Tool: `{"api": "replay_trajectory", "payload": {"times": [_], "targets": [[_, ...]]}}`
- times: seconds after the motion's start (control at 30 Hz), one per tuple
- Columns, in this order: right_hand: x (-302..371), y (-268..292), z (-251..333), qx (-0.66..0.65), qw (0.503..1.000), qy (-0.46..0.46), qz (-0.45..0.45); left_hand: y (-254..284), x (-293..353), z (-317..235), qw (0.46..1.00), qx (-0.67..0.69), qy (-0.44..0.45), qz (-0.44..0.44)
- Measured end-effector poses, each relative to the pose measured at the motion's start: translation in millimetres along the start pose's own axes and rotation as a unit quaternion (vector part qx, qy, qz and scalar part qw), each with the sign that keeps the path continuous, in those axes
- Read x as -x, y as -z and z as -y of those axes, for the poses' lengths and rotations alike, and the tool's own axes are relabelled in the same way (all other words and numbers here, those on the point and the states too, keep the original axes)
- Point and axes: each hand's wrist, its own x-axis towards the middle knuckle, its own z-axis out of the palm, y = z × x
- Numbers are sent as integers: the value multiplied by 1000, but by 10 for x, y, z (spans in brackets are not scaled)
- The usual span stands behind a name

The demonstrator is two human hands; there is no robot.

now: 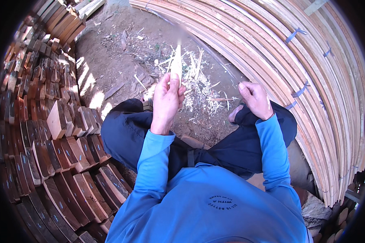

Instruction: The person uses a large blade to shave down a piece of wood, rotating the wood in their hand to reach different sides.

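My left hand [167, 99] is closed around a pale, freshly cut piece of wood [177, 60], held up in front of me. It narrows to a thin point at the far end, and my thumb presses along its near end. To the right, above my knee, my right hand [256, 98] is curled with the thumb on top. Whatever it grips, if anything, is too hard to make out. A small pale sliver [269, 103] shows against the side of that hand. Beneath the hands, a heap of light wood shavings [207, 95] lies on the dirt.
Stacked short wooden blocks [65, 162] rise close along my left side. Long boards [280, 56], some tied with blue strips [295, 35], curve around the right and far side. Bare ground [109, 44] with chips lies ahead. My dark-trousered legs [125, 125] are bent apart.
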Motion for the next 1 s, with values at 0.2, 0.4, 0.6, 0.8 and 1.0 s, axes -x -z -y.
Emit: {"api": "replay_trajectory", "payload": {"times": [0.2, 0.4, 0.6, 0.8, 1.0], "targets": [[73, 58, 138, 80, 995, 28, 48, -8, 31, -24, 999, 21, 14, 19], [127, 37, 238, 52, 997, 2, 58, 12, 41, -38, 999, 36, 21, 20], [99, -28, 126, 111, 993, 10, 40, 7, 53, -19, 997, 62, 31, 36], [-129, -197, 147, 191, 981, -21, 26, 8, 23, 35, 994, 88, 43, 40], [-563, -399, 145, 172, 983, -16, -62, -50, 58, 81, 995, 48, 69, 46]]}}
